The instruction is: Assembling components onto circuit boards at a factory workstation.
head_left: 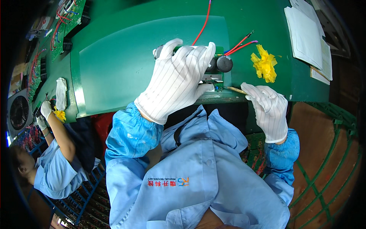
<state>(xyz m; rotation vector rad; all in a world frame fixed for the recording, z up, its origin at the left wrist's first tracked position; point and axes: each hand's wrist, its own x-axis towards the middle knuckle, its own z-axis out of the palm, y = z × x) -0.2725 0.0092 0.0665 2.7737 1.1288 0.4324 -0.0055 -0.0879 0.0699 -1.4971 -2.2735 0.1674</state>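
My left hand (173, 78), in a white striped glove, is spread over a circuit board (219, 82) and grips it by its edges. Much of the board is hidden under the glove. Dark round capacitors (224, 64) and a silvery metal part show at its right side. Red wires (241, 46) and a blue one come off its far side. My right hand (268, 108), gloved the same way, pinches a thin tan stick-like tool (237, 90). Its narrow end points left at the board's near right corner; whether it touches is too small to tell.
A bunch of yellow tape strips (265, 64) lies right of the board. White papers (305, 38) are stacked at the far right. Under the board is a green mat (114, 68). At left, a co-worker (57, 168) handles parts near wired boards (63, 30) and a fan (19, 111).
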